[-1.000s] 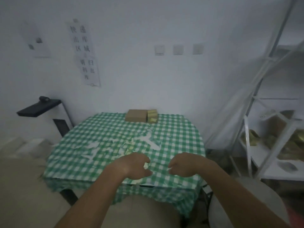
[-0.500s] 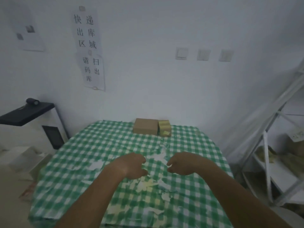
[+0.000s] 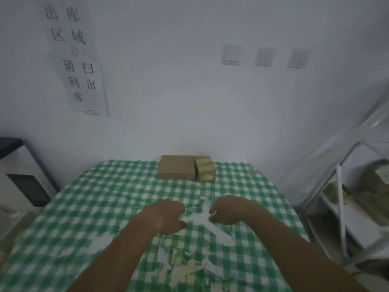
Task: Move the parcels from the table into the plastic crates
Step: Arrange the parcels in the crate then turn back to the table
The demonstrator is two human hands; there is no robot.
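A brown cardboard parcel lies at the far edge of the table, against the wall. A smaller parcel wrapped in yellowish tape touches its right side. My left hand and my right hand hover side by side over the middle of the green checked cloth, well short of the parcels. The fingers of both hands hang loosely curled and hold nothing. No plastic crate shows in the head view.
A white metal shelf rack with brownish packages stands to the right of the table. A white cabinet with a dark panel stands at the left. Paper signs hang on the wall. White and yellowish patches mark the cloth.
The view has moved closer to the table and turned left. Both hands have stretched forward over the cloth toward the parcels, keeping the same loose curl.
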